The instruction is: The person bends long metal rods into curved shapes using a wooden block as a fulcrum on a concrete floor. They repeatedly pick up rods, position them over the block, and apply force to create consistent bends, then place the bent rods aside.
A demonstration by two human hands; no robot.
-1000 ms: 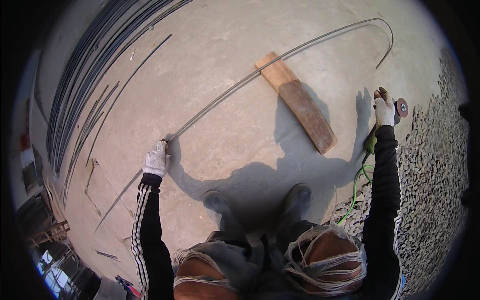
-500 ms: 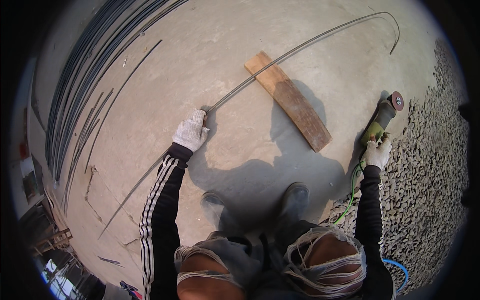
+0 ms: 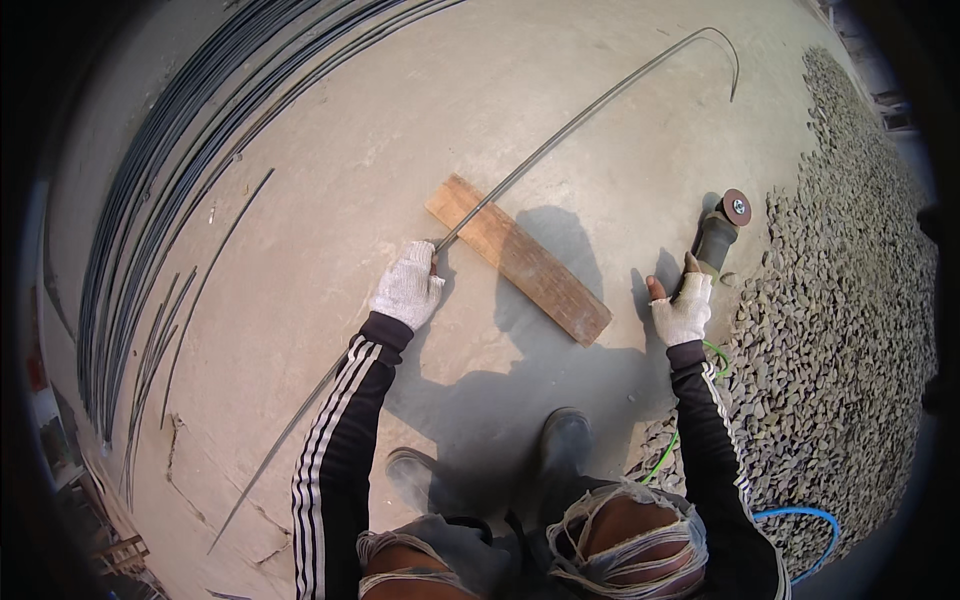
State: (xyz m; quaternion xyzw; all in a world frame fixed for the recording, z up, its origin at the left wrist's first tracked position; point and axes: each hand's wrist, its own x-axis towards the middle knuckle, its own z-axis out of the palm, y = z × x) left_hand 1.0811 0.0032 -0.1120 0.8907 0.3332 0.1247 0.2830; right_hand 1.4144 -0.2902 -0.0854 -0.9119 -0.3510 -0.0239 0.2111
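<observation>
My left hand (image 3: 406, 287), in a white knit glove, is closed around a long thin steel rod (image 3: 553, 136). The rod lies across a wooden board (image 3: 545, 272) and ends in a hook bend at the far right. Its other end runs back under my left forearm to the lower left. On the right, my right hand (image 3: 684, 308), in a glove with bare fingertips, has its thumb spread away from the fingers. It is beside an angle grinder (image 3: 714, 236) with a reddish-brown disc, and hides part of the tool's body. Whether it touches the grinder I cannot tell.
A bundle of long steel rods (image 3: 130, 240) curves along the left, with several shorter rods (image 3: 217, 240) beside it. Gravel (image 3: 830, 330) covers the right side. A green cord (image 3: 661, 458) and a blue hose (image 3: 815, 512) lie near my right arm. My boots stand on the concrete floor.
My right hand has come away from the grinder's green body, and its thumb now points apart from the fingers. My left hand keeps its hold on the rod. The whole view has shifted.
</observation>
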